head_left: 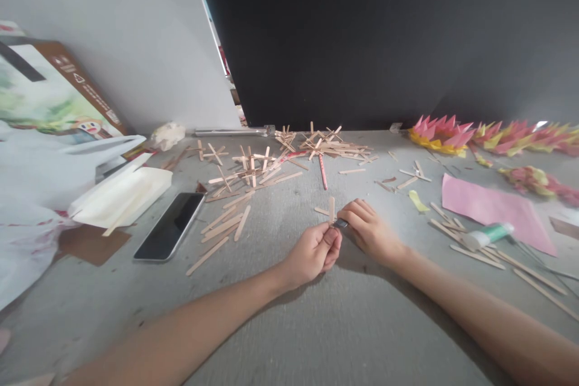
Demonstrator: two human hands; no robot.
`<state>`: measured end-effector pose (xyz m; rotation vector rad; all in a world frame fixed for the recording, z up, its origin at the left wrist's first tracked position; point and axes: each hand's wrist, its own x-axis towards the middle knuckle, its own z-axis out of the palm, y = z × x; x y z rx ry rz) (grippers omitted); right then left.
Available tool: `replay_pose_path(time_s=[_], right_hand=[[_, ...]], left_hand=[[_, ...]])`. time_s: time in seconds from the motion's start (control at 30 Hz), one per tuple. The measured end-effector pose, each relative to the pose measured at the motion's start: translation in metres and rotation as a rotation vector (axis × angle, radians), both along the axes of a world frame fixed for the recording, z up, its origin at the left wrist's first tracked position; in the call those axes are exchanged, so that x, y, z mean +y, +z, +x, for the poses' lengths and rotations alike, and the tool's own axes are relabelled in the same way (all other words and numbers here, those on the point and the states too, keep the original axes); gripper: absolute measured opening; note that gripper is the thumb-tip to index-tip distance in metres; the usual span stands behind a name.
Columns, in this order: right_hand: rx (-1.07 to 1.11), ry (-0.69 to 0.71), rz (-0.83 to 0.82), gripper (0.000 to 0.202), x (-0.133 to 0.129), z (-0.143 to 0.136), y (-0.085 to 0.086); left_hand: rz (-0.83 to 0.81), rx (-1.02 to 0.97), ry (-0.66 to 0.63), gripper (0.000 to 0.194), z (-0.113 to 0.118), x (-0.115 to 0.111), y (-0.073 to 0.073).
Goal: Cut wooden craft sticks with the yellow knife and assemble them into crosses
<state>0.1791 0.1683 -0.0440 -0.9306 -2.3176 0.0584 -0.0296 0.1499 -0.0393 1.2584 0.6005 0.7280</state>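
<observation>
Near the middle of the grey table (271,325), my left hand (312,253) is closed in a pinch on a small joined piece of wooden sticks (332,208). One stick of it points up and another points left. My right hand (368,230) is closed on a small dark tool (341,224), whose end touches the sticks beside my left fingertips. Its exact kind cannot be made out. The two hands almost touch.
Piled wooden sticks (253,163) and a red patterned straw (322,172) lie beyond my hands. To the left are a phone (170,227), an open white box (126,199) and a plastic bag (31,193). Pink paper (493,208), a glue tube (488,236) and folded-paper chains (441,136) lie right.
</observation>
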Motion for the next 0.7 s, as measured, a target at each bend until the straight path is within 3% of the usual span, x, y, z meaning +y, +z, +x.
replay_pose_path(time_s=[0.3, 0.7], right_hand=[[-0.043, 0.02, 0.011, 0.021, -0.0011, 0.0022, 0.0019], [-0.023, 0.019, 0.012, 0.023, 0.0011, 0.0024, 0.0035]], left_hand=[[0.016, 0.082, -0.089, 0.047, -0.0029, 0.0005, 0.0014], [0.061, 0.07, -0.055, 0.045, -0.0033, -0.0006, 0.0051]])
